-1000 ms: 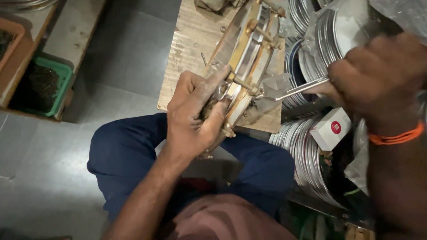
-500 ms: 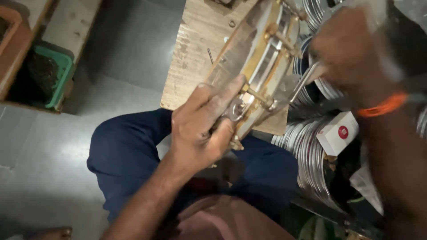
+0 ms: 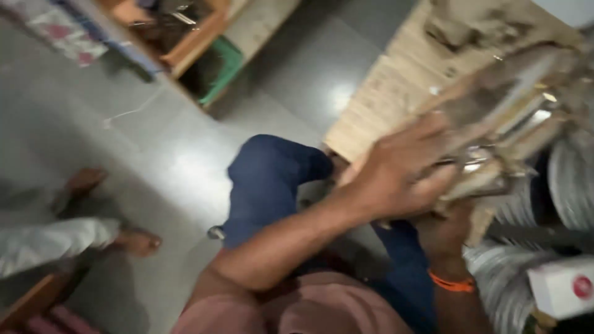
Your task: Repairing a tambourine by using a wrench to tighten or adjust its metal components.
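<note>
The picture is blurred by motion. My left hand (image 3: 402,176) lies over the near end of a long brass-coloured metal frame (image 3: 513,105) on a wooden board (image 3: 383,93), fingers curled around it. My right hand (image 3: 442,235), with an orange band at the wrist, is just under that same end, below the left hand. Blur hides whether its fingers hold anything. My knees in blue trousers (image 3: 272,179) are in front of the board.
Stacks of shiny steel plates (image 3: 572,179) stand to the right of the board, with a white box (image 3: 560,287) near them. Another person's bare feet (image 3: 133,241) are on the grey floor at left. A green crate (image 3: 219,71) and a wooden box (image 3: 198,34) sit farther back.
The view has swung left and down. My right hand came down from the upper right, where it held a thin metal rod, to below the frame's near end. The left hand stays on the frame.
</note>
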